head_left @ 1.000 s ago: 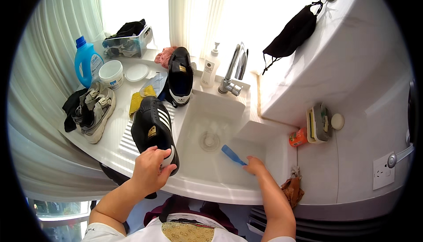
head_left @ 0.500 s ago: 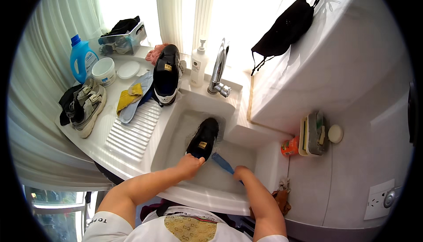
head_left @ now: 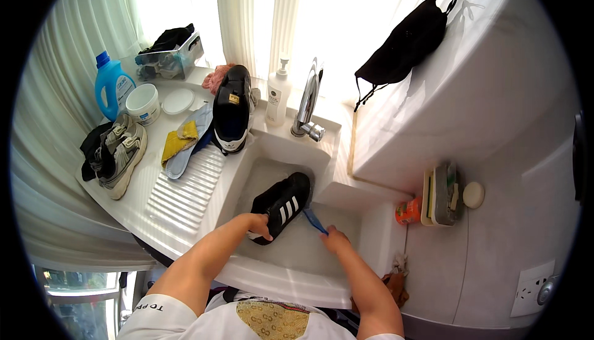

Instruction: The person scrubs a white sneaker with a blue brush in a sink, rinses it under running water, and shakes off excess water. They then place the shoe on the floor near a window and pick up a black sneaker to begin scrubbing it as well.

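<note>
While the left hand (head_left: 258,223) is gripping the black striped sneaker (head_left: 281,205) down in the sink basin (head_left: 291,259), the right hand (head_left: 334,239) is holding a blue brush (head_left: 314,219) against it, scrubbing looking barely underway, second black sneaker (head_left: 232,108) waiting on the counter (head_left: 179,197).
</note>
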A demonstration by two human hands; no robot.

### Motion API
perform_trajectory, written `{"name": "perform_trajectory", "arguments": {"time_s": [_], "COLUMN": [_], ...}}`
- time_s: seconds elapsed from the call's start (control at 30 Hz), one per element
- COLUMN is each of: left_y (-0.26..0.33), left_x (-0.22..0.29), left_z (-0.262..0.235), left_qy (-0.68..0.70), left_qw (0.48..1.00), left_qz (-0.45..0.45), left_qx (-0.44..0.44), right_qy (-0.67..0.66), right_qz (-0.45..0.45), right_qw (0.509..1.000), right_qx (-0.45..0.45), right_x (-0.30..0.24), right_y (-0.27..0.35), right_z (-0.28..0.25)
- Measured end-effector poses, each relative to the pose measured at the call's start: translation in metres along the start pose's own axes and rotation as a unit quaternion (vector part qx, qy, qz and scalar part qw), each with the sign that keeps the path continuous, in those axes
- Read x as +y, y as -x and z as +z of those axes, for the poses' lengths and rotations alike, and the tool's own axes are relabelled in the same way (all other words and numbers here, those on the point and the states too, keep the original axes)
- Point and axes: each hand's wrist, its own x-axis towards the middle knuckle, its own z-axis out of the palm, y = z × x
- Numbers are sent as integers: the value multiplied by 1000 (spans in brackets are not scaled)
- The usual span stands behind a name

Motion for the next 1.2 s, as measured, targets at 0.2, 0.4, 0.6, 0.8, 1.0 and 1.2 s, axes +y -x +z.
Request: {"name": "perform_trajectory", "arguments": {"time_s": [0.2, 0.4, 0.6, 0.8, 1.0, 1.2], "left_y": [-3, 7, -24, -22, -29, -26], "left_x": [-14, -17, -27, 3, 28, -2], "left_z": [7, -10, -7, -21, 8, 2], "left_qy": [385, 631, 886, 812, 642, 932], "left_qw": [901, 775, 460, 530, 663, 336], "left_qz": [-7, -15, 19, -90, -170, 134], "left_qx": [199, -28, 53, 228, 345, -4], "right_qy": [-35, -172, -282, -300, -289, -167], "right_qz": [-44, -75, -70, -33, -45, -78], "right_qw": [998, 982, 955, 953, 956, 971], "right_qx": [26, 2, 55, 25, 32, 153], "right_x": [-2, -1, 1, -8, 5, -20], "right_y": [10, -10, -21, 7, -5, 30], "right_z": [24, 44, 56, 36, 48, 28]}}
